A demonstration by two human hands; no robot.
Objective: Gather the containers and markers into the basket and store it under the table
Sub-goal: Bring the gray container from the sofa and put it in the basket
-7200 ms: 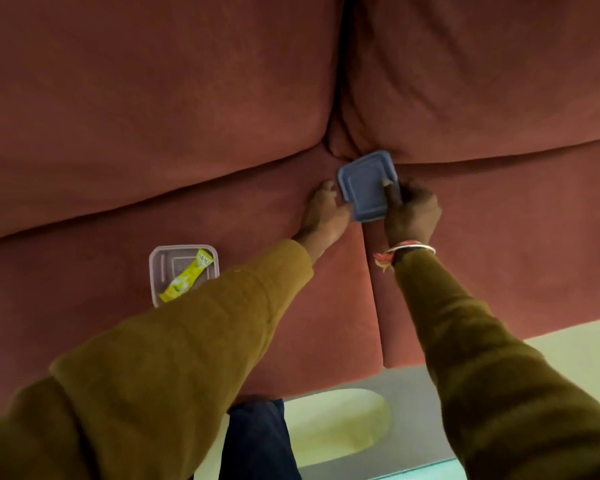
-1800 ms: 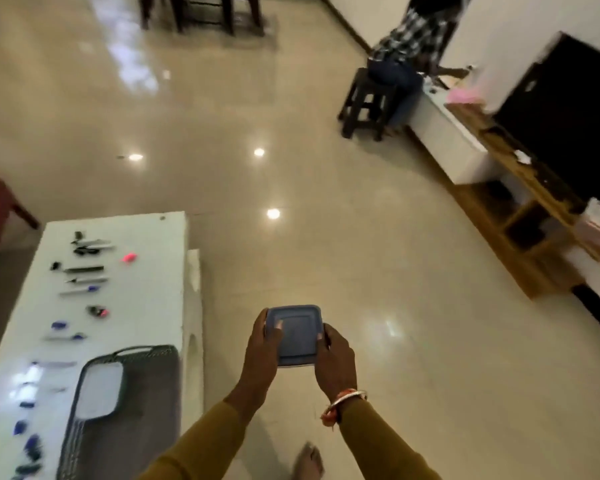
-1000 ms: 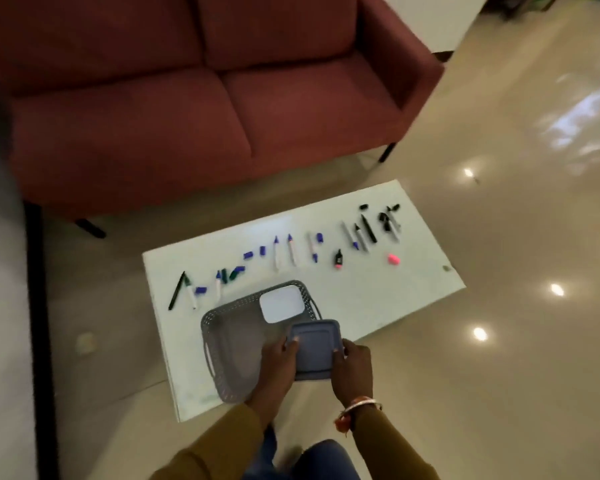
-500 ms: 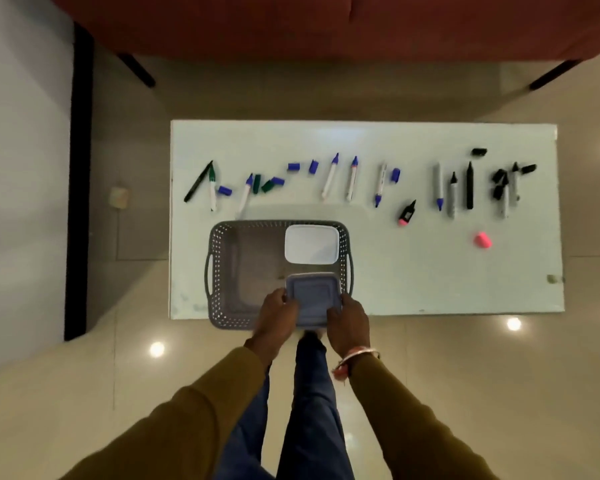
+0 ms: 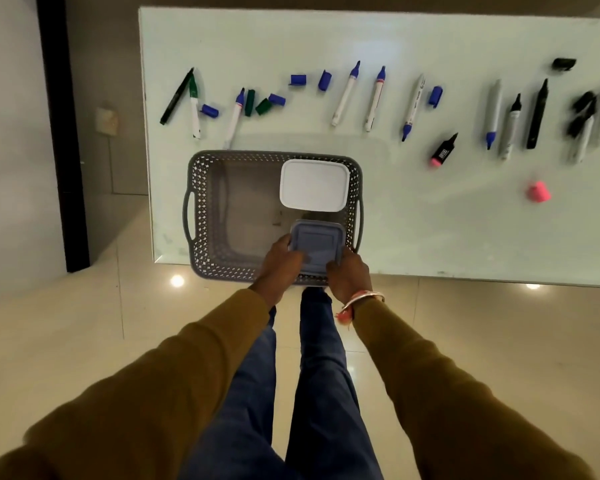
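We see, in the grey perforated plastic basket (image 5: 201, 202) on the white table (image 5: 430, 223), the left hand (image 5: 279, 263) and right hand (image 5: 347, 276) gripping a blue square lidded container (image 5: 317, 244) near a white lidded container (image 5: 314, 185); print on the loose markers (image 5: 413, 107) blurs unreadably.

Single head-worn wide-angle view looks almost straight down from standing height, close over the table (image 5: 430, 220) at twelve o'clock, wearer's legs (image 5: 321, 375) at six.

Dim, wide-angle warp (right edge blurred)
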